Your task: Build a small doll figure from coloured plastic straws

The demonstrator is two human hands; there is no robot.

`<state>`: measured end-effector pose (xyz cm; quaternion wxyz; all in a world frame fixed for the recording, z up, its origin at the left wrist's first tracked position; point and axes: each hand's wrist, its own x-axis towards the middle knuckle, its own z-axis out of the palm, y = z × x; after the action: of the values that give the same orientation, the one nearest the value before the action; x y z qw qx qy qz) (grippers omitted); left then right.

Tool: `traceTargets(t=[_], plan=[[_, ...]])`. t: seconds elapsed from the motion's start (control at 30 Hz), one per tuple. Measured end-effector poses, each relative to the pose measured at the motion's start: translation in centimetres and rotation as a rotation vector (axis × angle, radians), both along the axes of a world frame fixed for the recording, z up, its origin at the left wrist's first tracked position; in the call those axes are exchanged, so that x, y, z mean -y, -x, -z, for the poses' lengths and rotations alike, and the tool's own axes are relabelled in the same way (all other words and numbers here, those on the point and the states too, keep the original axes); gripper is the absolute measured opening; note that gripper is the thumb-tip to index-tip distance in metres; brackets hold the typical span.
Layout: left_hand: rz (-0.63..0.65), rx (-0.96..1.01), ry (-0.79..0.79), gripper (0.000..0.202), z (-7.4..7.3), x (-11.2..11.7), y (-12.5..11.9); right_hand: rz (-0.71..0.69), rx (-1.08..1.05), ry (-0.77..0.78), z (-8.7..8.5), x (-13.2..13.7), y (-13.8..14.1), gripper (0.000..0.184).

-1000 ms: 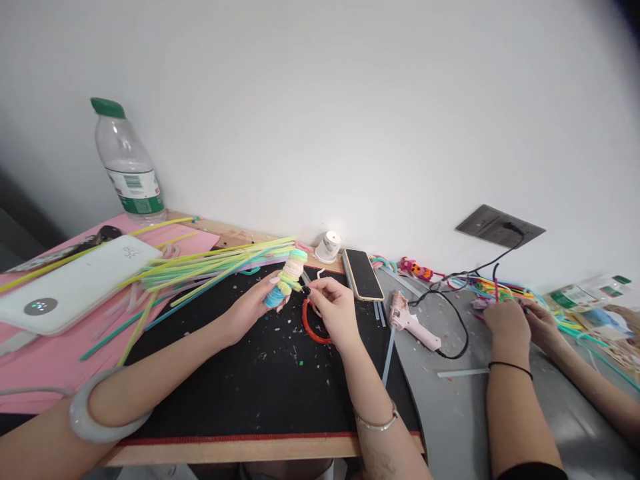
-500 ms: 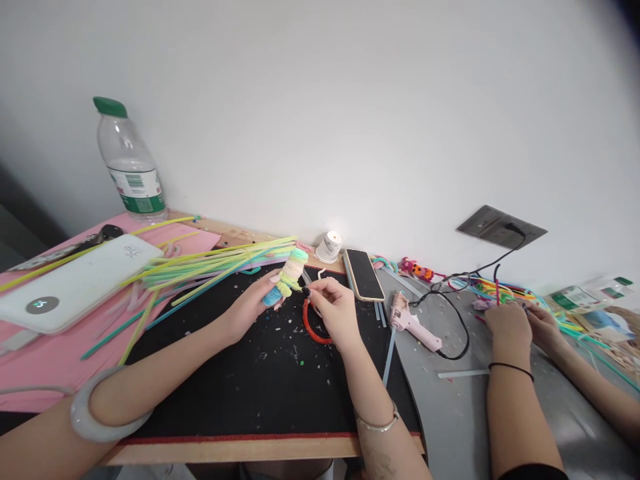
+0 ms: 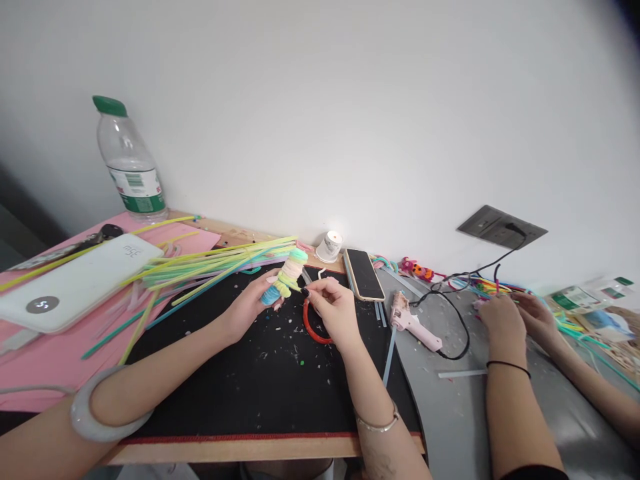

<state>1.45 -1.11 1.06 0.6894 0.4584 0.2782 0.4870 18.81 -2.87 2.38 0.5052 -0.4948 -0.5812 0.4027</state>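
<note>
My left hand [image 3: 250, 308] is closed around a small pipe-cleaner figure [image 3: 290, 272], mint green at the top, cream in the middle, yellow-green below that and blue at the bottom. It is tilted to the right above the black mat [image 3: 240, 393]. The thumb and fingers of my right hand [image 3: 334, 310] pinch the end of a thin yellow-green pipe cleaner [image 3: 296, 288] that runs out from the figure's side. Beneath my right hand a red curved handle [image 3: 314, 328] lies on the mat; the rest of that tool is hidden by the hand.
Loose pipe cleaners [image 3: 220, 261] lie behind my left hand, near a white power bank [image 3: 75, 280] and a bottle [image 3: 131, 160]. A paper cup [image 3: 330, 247], a phone [image 3: 363, 275] and a pink glue gun [image 3: 414, 323] with its cord stand rightward. A co-worker's hands [image 3: 503, 323] work at far right.
My left hand has tilted the figure slightly, while my right hand keeps its pinch almost in place. The co-worker's hands have shifted a little to the left.
</note>
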Motion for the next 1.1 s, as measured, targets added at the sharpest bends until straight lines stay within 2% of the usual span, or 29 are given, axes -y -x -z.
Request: traceTargets(t=[0.47,0.87,1.1], plan=[[-0.045,-0.006,0.059,0.026,-0.15,0.04,-0.10,-0.017,-0.016,0.003,-0.18,0.05,0.10,0.010],[0.004,0.102,0.218,0.020,-0.06,0.29,-0.02,-0.020,0.005,0.006,-0.40,0.15,0.17,0.014],[0.033,0.099,0.202,0.023,-0.29,0.26,0.15,-0.030,0.002,0.017,-0.34,0.07,0.21,0.016]])
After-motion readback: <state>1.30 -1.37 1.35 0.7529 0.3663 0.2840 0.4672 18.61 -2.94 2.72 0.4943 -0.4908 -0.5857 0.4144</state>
